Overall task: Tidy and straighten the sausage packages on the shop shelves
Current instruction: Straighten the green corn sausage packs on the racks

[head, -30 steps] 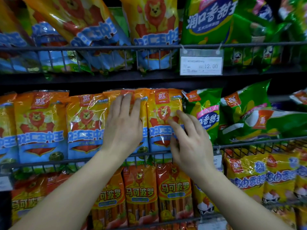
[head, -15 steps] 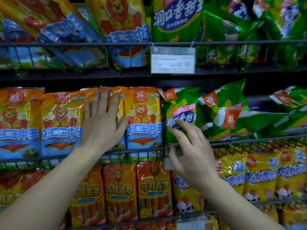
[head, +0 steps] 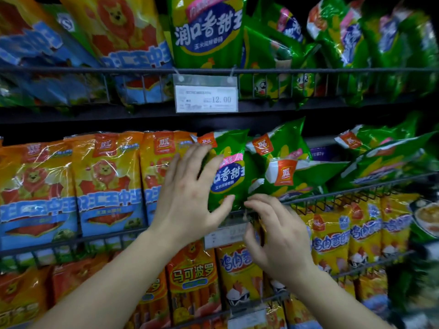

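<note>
Head | wire shelf (head: 356, 193) holds green package (head: 231, 176) | left hand (head: 190, 198) spread against it | right hand (head: 278, 233) curled, grip unclear

One left hand (head: 187, 198), one right hand (head: 280, 243) — three wire rails (head: 95, 69).

Upper black wire-railed shelf (head: 332, 70): orange-and-blue lion-printed plastic packages (head: 133, 43) at left, green plastic packages (head: 206, 32) at right. White price label (head: 206, 99) hangs from its rail. Middle wire-railed shelf (head: 71, 242): upright orange-and-blue packages (head: 107, 181) in a row at left; tilted, overlapping green packages (head: 285, 167) at right.
</note>
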A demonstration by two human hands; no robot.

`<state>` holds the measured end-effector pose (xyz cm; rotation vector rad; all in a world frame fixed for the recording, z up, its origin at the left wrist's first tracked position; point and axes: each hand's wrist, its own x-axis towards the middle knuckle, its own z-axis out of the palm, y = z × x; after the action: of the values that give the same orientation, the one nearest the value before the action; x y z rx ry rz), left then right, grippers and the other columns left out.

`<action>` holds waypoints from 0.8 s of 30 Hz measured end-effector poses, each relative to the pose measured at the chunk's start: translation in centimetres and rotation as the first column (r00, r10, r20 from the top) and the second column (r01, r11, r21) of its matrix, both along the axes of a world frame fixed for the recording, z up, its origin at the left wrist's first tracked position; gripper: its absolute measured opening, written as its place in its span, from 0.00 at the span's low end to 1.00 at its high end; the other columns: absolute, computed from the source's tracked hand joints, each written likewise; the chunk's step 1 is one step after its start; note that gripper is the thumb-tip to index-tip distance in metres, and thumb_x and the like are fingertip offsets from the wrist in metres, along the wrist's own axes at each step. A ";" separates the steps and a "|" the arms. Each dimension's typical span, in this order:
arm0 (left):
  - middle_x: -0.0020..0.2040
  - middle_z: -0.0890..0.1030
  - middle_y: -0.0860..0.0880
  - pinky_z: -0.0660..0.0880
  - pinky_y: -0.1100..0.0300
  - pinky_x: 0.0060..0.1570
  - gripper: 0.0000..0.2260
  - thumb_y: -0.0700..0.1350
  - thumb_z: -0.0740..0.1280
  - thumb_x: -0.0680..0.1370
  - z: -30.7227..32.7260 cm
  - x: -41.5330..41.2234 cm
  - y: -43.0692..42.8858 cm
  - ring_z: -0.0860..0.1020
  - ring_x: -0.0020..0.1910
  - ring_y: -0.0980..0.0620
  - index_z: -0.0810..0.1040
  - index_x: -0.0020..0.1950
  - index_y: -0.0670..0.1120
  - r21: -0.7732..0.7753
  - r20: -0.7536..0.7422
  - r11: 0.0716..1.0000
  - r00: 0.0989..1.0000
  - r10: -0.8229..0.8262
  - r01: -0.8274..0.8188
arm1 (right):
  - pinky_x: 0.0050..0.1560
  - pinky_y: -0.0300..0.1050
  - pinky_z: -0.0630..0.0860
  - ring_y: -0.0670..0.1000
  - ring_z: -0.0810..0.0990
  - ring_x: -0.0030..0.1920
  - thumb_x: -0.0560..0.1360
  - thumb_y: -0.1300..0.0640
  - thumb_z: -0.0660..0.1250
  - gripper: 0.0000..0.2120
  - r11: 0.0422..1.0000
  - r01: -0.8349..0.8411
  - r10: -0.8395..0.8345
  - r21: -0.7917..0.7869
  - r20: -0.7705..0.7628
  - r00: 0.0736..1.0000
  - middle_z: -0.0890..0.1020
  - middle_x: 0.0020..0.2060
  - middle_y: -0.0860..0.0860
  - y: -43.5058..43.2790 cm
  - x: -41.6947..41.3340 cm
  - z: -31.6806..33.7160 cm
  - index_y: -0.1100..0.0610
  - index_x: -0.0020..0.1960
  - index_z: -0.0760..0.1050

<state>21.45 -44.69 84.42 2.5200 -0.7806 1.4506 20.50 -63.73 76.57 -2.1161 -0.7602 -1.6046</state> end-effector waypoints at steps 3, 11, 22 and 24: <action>0.71 0.69 0.44 0.66 0.39 0.67 0.30 0.61 0.65 0.74 -0.2 0.3 -2.4 0.65 0.73 0.42 0.70 0.71 0.45 -0.015 -0.031 0.995 0.995 -0.098 0.098 | 0.48 0.48 0.77 0.54 0.81 0.50 0.74 0.58 0.66 0.13 0.996 0.084 -0.085 0.012 0.025 0.996 0.82 0.51 0.54 -1.7 -0.7 0.0 0.59 0.57 0.77; 0.64 0.75 0.44 0.67 0.42 0.68 0.33 0.65 0.65 0.72 -1.4 0.6 -7.0 0.68 0.69 0.43 0.71 0.66 0.41 -0.019 -0.018 0.984 0.984 -0.177 0.177 | 0.40 0.39 0.70 0.51 0.75 0.49 0.74 0.61 0.68 0.10 0.931 0.306 -0.268 0.197 -0.196 0.943 0.76 0.50 0.52 -8.2 -0.4 1.2 0.60 0.55 0.73; 0.52 0.75 0.45 0.67 0.49 0.55 0.22 0.59 0.68 0.76 0.0 1.8 -9.4 0.72 0.53 0.42 0.73 0.57 0.42 -0.266 -0.176 0.964 0.982 -0.068 0.019 | 0.40 0.37 0.62 0.49 0.69 0.43 0.73 0.68 0.67 0.11 0.991 0.060 -0.038 0.118 -0.177 0.983 0.70 0.43 0.49 -11.3 3.4 4.8 0.58 0.44 0.66; 0.53 0.74 0.44 0.67 0.49 0.55 0.23 0.58 0.69 0.76 0.5 2.1 -10.0 0.72 0.54 0.42 0.72 0.59 0.42 -0.346 -0.192 0.938 0.980 -0.046 -0.024 | 0.46 0.39 0.66 0.50 0.72 0.52 0.75 0.64 0.68 0.12 0.987 0.022 0.014 0.157 -0.226 0.974 0.73 0.47 0.49 -11.9 4.3 5.5 0.57 0.44 0.65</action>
<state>23.57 -54.69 84.92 2.3338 -0.4569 1.1869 24.81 -75.58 82.09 -2.1375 -0.5353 -1.3467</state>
